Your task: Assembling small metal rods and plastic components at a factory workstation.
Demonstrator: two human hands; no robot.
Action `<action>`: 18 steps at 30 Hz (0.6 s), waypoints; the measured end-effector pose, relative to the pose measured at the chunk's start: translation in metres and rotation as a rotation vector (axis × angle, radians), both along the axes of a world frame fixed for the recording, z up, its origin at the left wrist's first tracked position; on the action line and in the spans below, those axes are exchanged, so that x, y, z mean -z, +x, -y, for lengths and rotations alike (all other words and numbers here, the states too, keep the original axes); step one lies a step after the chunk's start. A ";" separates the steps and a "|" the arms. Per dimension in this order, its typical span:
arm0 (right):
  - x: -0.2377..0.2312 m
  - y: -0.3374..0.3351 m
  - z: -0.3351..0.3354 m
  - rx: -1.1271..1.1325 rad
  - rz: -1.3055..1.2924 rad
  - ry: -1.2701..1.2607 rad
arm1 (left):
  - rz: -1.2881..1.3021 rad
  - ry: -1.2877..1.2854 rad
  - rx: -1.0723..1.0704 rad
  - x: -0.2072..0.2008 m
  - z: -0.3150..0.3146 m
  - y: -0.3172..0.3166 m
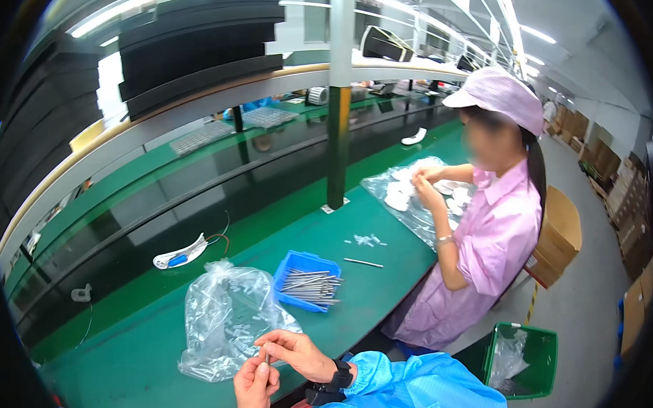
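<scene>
My left hand (254, 388) is closed around a thin metal rod (267, 356), which stands up between thumb and fingers. At the rod's upper end the fingertips of my right hand (301, 354) pinch together; whatever they hold there is too small to make out. Just beyond my hands lies a clear plastic bag (226, 308) with small translucent pieces inside. A blue bin (289, 266) full of similar metal rods (311, 285) stands to the right of the bag. One loose rod (363, 262) and several small clear pieces (367, 240) lie on the green table farther right.
A co-worker (495, 198) in pink handles white parts on a plastic bag (391, 202) at the right. A white curved part with wires (181, 256) lies on the conveyor belt (138, 272). A metal post (339, 146) rises behind the bin; a green crate (522, 359) is at lower right.
</scene>
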State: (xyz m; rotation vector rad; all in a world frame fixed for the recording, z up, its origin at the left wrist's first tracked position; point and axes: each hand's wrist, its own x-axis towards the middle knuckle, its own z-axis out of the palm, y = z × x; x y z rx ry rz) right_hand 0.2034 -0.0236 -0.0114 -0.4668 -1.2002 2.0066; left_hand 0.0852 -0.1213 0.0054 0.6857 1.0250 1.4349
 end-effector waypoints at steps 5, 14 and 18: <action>0.002 0.007 -0.007 0.146 0.058 0.238 | -0.024 -0.032 0.027 0.005 0.002 0.008; -0.004 0.006 0.008 0.193 -0.046 0.289 | -0.122 0.018 -0.025 0.021 -0.003 0.018; -0.004 0.003 0.021 0.128 -0.040 0.158 | -0.111 0.018 -0.041 0.023 0.005 0.017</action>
